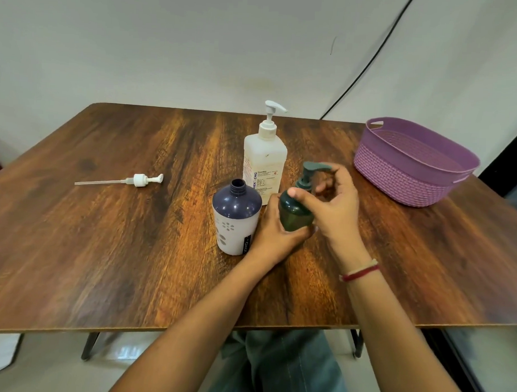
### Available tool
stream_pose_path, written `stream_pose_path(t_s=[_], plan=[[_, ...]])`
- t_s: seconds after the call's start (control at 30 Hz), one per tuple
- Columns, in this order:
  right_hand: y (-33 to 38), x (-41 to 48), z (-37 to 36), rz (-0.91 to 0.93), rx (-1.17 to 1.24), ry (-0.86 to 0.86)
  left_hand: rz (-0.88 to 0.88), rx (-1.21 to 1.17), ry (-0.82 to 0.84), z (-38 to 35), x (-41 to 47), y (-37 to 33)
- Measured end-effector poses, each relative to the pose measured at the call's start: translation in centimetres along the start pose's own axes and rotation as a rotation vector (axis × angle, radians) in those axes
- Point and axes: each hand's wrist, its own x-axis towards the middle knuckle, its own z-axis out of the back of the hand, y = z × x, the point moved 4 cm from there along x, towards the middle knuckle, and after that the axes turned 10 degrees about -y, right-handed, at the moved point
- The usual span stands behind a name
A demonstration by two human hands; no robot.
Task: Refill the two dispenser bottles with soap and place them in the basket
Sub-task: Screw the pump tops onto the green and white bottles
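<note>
Small dark green plastic pump bottle (294, 216) upright near the middle of the wooden worktop (104, 219), slightly toward the near edge, just beside a navy-topped white plastic bottle (235, 224) with an open neck. Left hand (275, 239) round the lower body, fingers (307, 231) wrapped and holding it down. Right hand (334, 207) at the dark green pump head (311, 169), thumb on the bottle's shoulder, fingers (322, 187) curled narrow round the collar, blurred. Probably light, stiff-walled, smooth and a bit slippery, worse with soap on it; likely tippy under the tall pump. Best held low on the body for steadying, collar for twisting, never the spout. Purple woven-look plastic basket (398, 177) at the far right corner, well apart. Large white translucent pump bottle (264, 158) just behind, toward the far edge. Loose white pump with dip tube (137, 180) lying toward the left edge. Cannot tell fill level through the dark plastic, nor whether collar threaded or loose under the fingers. Inside of navy-topped bottle not visible; large bottle's label partly covered; basket's near inner side hidden by its own wall.
</note>
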Motion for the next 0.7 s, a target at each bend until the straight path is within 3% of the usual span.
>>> stream_pose_path(t_s=[0.23, 0.5, 0.7], plan=[[0.2, -1.9, -0.7, -0.096, 0.049, 0.385, -0.011, -0.007, 0.005, -0.1, -0.2, -0.5], [0.1, -2.4, 2.1, -0.127, 0.238, 0.067, 0.006, 0.009, 0.027, 0.0, -0.4, -0.5], [-0.2, 0.5, -0.1, 0.008, 0.047, 0.461, 0.02, 0.014, 0.005, 0.1, -0.3, -0.5]])
